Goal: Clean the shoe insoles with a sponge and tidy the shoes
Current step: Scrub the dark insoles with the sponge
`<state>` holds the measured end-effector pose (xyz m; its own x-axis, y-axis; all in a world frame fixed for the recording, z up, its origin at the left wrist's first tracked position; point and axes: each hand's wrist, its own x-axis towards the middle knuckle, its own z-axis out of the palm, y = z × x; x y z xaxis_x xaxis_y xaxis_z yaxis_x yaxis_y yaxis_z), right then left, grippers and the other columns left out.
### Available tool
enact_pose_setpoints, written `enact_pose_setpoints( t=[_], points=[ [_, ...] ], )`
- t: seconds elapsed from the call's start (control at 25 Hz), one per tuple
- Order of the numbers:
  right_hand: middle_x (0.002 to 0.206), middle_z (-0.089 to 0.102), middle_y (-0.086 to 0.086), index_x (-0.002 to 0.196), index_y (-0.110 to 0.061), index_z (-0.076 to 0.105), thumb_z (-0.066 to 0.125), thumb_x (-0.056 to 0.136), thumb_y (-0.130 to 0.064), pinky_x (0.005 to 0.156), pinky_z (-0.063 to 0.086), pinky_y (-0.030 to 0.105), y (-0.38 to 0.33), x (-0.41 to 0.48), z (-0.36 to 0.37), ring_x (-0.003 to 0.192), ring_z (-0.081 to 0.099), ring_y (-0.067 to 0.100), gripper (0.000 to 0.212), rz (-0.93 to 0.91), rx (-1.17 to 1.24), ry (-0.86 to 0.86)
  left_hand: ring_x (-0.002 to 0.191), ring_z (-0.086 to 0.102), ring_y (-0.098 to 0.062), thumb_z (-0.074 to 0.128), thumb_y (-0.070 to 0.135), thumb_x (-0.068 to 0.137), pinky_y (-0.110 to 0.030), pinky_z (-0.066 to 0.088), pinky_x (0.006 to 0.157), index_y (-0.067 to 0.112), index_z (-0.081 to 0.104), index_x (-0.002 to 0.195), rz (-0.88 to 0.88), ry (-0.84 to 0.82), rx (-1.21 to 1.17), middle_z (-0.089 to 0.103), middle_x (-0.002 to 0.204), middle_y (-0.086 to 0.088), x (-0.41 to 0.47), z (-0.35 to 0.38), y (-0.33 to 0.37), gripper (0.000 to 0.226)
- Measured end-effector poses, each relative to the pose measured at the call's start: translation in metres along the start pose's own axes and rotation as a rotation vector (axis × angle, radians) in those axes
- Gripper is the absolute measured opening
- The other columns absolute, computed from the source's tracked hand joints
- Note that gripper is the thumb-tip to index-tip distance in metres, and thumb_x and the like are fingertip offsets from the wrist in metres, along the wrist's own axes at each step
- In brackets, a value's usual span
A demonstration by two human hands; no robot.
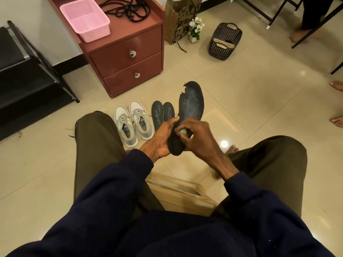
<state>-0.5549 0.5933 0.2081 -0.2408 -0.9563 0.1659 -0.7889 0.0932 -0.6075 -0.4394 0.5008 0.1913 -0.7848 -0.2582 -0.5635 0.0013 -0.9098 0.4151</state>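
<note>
My left hand (161,138) grips the heel end of a worn dark insole (191,104), whose torn toe points up and away. On the insole's lower half my right hand (197,136) presses a small greenish sponge (183,132), its fingers curled round it. Two more dark insoles (162,112) lie side by side on the floor just behind my hands. A pair of grey and white sneakers (134,121) stands to their left, toes pointing away.
A red drawer cabinet (128,58) with a pink basket (84,19) and black laces (128,8) stands ahead. A dark basket (224,41) holding pale insoles, a paper bag (179,21) and potted flowers (195,29) are beyond. A beige tub (178,191) sits between my knees. A person's bare feet (336,104) are at right.
</note>
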Motion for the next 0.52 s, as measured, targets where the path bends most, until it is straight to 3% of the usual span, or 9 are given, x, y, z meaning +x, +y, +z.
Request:
enact_pose_setpoints(
  t=[0.04,0.16,0.24,0.32,0.4,0.44,0.52],
  points=[
    [0.095,0.071,0.001,0.097,-0.012,0.076,0.077,0.086,-0.008,0.076,0.057,0.03,-0.003,0.0,0.001,0.085,0.065,0.012,0.011,-0.037,0.003,-0.044,0.089,0.073,-0.026,0.051,0.038,0.104,-0.045,0.06,0.082,0.012,0.07,0.112,0.006,0.017,-0.008,0.074,0.099,-0.011,0.0,-0.001,0.0,0.033],
    [0.094,0.07,0.006,0.097,-0.009,0.076,0.08,0.085,-0.007,0.076,0.058,0.037,0.019,0.01,-0.009,0.083,0.064,0.018,0.013,0.13,-0.087,0.125,0.116,0.065,-0.044,0.044,0.043,0.105,-0.065,0.046,0.104,0.011,0.061,0.135,-0.055,-0.038,0.06,0.068,0.126,-0.019,0.003,-0.003,-0.003,0.047],
    [0.094,0.069,0.008,0.098,-0.008,0.076,0.08,0.084,-0.007,0.075,0.058,0.037,0.028,0.008,-0.018,0.082,0.063,0.019,0.015,0.228,-0.13,0.174,0.123,0.06,-0.048,0.04,0.045,0.106,-0.068,0.041,0.107,0.011,0.058,0.139,-0.098,-0.058,0.087,0.065,0.132,-0.021,0.005,-0.002,-0.007,0.051],
    [0.093,0.071,0.004,0.096,-0.01,0.077,0.08,0.083,-0.006,0.074,0.056,0.028,0.012,0.001,-0.012,0.082,0.065,0.016,0.014,0.116,-0.024,0.062,0.105,0.071,-0.036,0.043,0.042,0.106,-0.059,0.057,0.089,0.012,0.067,0.124,-0.065,-0.047,0.059,0.073,0.115,-0.016,0.002,0.001,-0.007,0.043],
    [0.092,0.073,0.0,0.093,-0.012,0.078,0.078,0.083,-0.005,0.075,0.054,0.023,-0.004,-0.001,-0.005,0.083,0.066,0.011,0.013,-0.008,0.023,-0.052,0.085,0.074,-0.026,0.047,0.038,0.105,-0.049,0.062,0.074,0.011,0.071,0.108,-0.029,0.005,0.037,0.075,0.095,-0.011,0.001,0.0,-0.005,0.036],
    [0.092,0.073,0.001,0.093,-0.012,0.078,0.078,0.083,-0.005,0.076,0.055,0.026,-0.001,0.002,-0.006,0.082,0.066,0.012,0.012,-0.004,0.001,-0.046,0.088,0.074,-0.028,0.047,0.038,0.105,-0.053,0.06,0.078,0.011,0.07,0.11,-0.028,0.012,0.041,0.075,0.099,-0.013,0.003,-0.002,-0.006,0.036],
    [0.094,0.072,0.007,0.096,-0.009,0.077,0.08,0.084,-0.006,0.076,0.059,0.034,0.018,0.009,-0.013,0.082,0.066,0.018,0.013,0.136,-0.08,0.063,0.111,0.068,-0.042,0.043,0.043,0.105,-0.066,0.049,0.098,0.009,0.061,0.133,-0.062,-0.015,0.082,0.07,0.123,-0.019,0.006,-0.003,-0.007,0.047]
  ],
)
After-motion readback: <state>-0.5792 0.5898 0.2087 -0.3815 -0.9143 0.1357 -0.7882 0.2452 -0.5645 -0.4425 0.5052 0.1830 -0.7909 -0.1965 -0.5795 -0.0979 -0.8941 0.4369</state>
